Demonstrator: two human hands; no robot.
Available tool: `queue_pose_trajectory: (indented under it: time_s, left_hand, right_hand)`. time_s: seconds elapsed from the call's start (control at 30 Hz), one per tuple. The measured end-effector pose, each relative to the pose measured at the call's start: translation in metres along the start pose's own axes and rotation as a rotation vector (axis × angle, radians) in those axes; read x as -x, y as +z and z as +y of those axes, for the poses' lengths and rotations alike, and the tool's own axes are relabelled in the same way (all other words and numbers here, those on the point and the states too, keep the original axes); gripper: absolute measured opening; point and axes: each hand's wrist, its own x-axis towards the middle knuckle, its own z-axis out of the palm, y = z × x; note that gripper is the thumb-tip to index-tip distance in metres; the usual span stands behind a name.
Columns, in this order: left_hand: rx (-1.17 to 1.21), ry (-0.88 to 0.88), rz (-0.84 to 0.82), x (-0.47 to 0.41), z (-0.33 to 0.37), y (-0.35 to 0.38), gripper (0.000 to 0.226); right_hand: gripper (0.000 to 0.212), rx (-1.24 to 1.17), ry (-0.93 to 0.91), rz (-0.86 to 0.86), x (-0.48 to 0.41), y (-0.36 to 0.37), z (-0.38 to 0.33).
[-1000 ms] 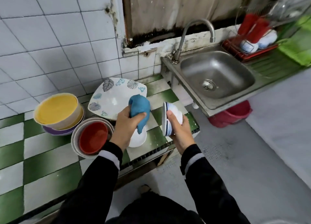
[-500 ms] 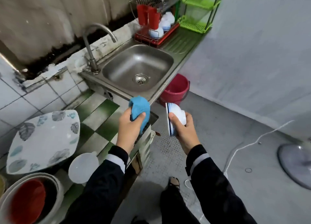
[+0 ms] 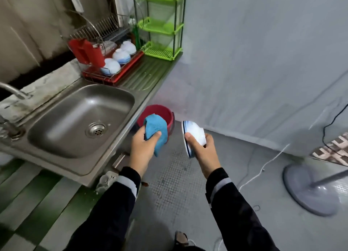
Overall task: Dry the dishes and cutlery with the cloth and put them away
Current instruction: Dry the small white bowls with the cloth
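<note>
left hand grips blue cloth, fingers curled round it | right hand holds white bowl on edge, thumb on its blue rim | both over floor, right of sink | three bowls upturned in dish rack beside green shelf

I can read no writing, label, brand or number anywhere in my view. The bowl bears only blue bands near its rim, and they form no letters.
</note>
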Motion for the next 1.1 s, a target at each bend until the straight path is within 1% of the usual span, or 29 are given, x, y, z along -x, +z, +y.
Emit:
queue_pose_trajectory:
  time_s: [0.13, 0.17, 0.3, 0.43, 0.5, 0.63, 0.73, 0.87, 0.97, 1.1]
  left_hand:
    - [0.044, 0.017, 0.009, -0.041, 0.010, 0.057, 0.021]
    - [0.039, 0.023, 0.006, -0.050, 0.012, 0.067, 0.022]
    - [-0.017, 0.039, 0.039, -0.095, 0.011, 0.092, 0.015]
    - [-0.052, 0.028, 0.078, -0.153, 0.005, 0.108, 0.015]
    - [-0.029, 0.008, 0.094, -0.186, 0.003, 0.115, 0.015]
    - [0.003, -0.007, 0.130, -0.259, 0.007, 0.129, 0.015]
    - [0.056, -0.028, 0.192, -0.313, 0.019, 0.134, 0.013]
    - [0.136, 0.006, 0.243, -0.385, 0.044, 0.136, 0.015]
    - [0.147, 0.036, 0.327, -0.433, 0.056, 0.132, 0.016]
    - [0.127, 0.035, 0.433, -0.462, 0.057, 0.120, 0.018]
  right_hand:
    - [0.088, 0.008, -0.036, -0.004, -0.062, -0.030, -0.023]
    - [0.086, 0.008, -0.035, -0.010, -0.077, -0.034, -0.026]
    - [0.067, 0.030, -0.029, -0.021, -0.135, -0.037, -0.031]
    - [0.068, 0.041, -0.030, -0.054, -0.191, -0.026, -0.033]
    - [0.064, 0.046, -0.041, -0.070, -0.223, -0.018, -0.038]
    - [0.071, 0.083, -0.077, -0.107, -0.299, 0.004, -0.057]
    - [0.070, 0.123, -0.084, -0.127, -0.357, 0.021, -0.081]
    - [0.084, 0.211, -0.101, -0.172, -0.431, 0.056, -0.119]
    - [0.084, 0.221, -0.108, -0.259, -0.477, 0.088, -0.138]
    - [0.078, 0.256, -0.107, -0.322, -0.515, 0.131, -0.135]
